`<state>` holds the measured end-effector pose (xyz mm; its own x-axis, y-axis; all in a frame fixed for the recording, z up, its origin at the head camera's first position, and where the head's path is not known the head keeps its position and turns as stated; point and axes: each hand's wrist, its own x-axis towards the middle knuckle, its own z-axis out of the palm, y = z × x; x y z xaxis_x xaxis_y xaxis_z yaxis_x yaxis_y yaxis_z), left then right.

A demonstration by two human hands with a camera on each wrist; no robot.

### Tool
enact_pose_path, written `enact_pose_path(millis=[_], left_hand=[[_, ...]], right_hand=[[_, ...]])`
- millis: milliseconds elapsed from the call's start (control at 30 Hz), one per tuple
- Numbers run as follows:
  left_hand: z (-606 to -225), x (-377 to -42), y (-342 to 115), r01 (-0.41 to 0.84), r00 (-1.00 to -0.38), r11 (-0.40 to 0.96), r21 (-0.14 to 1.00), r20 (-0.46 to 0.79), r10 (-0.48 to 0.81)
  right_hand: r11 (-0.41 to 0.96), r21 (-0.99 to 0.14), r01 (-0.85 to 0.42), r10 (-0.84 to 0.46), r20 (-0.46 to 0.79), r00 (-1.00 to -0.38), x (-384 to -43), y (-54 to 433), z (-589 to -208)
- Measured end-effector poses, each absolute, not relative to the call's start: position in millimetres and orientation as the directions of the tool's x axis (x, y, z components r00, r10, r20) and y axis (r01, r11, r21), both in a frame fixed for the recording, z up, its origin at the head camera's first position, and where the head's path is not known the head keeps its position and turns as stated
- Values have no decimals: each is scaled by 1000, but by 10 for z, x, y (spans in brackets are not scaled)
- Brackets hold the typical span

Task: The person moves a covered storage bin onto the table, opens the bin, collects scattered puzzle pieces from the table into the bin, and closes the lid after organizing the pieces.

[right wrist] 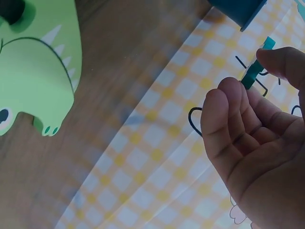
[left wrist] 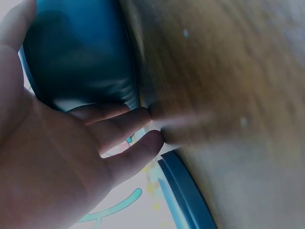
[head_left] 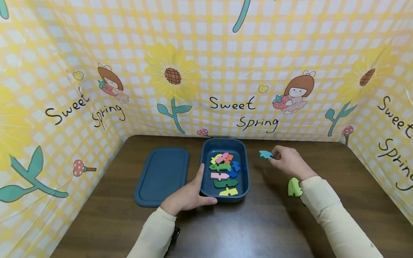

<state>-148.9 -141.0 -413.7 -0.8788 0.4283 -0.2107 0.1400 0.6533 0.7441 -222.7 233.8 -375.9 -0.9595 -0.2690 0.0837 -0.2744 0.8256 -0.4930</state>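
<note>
My right hand (head_left: 288,162) pinches a small teal puzzle piece (head_left: 265,154) between thumb and fingers, to the right of a dark blue box (head_left: 247,168). In the right wrist view the teal piece (right wrist: 252,71) is seen nearly edge-on at the fingertips. My left hand (head_left: 193,195) rests at the box's near left corner, its thumb along the near side and fingers along the left wall. Straight, spread fingers show in the left wrist view beside the box (left wrist: 86,52). Inside the box lie several colourful pieces, including a dark green piece (head_left: 226,183) and a yellow piece (head_left: 228,192).
Left of the box lies its flat dark blue lid (head_left: 162,175). A light green crocodile piece (head_left: 293,187) lies on the brown table (head_left: 258,229), partly behind my right sleeve. A yellow checked cloth (head_left: 226,79) stands around the table's back and sides.
</note>
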Motion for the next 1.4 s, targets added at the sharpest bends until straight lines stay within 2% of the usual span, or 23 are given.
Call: enact_pose_path(millis=[467, 1033, 1400], left_hand=[[-4140, -1479, -1417, 121, -881, 660, 742, -227, 416], [-4127, -1475, -1416, 129, -877, 655, 744, -224, 426], [-4145, -1459, -1406, 123, -878, 663, 739, -231, 419]], right_hand=[[811, -508, -289, -292, 77, -953, -2237, 2203, -3713], [792, -508, -340, -307, 150, -940, -2198, 2026, -3650], [792, -509, -337, -316, 129, -940, -2170, 1944, -3633]])
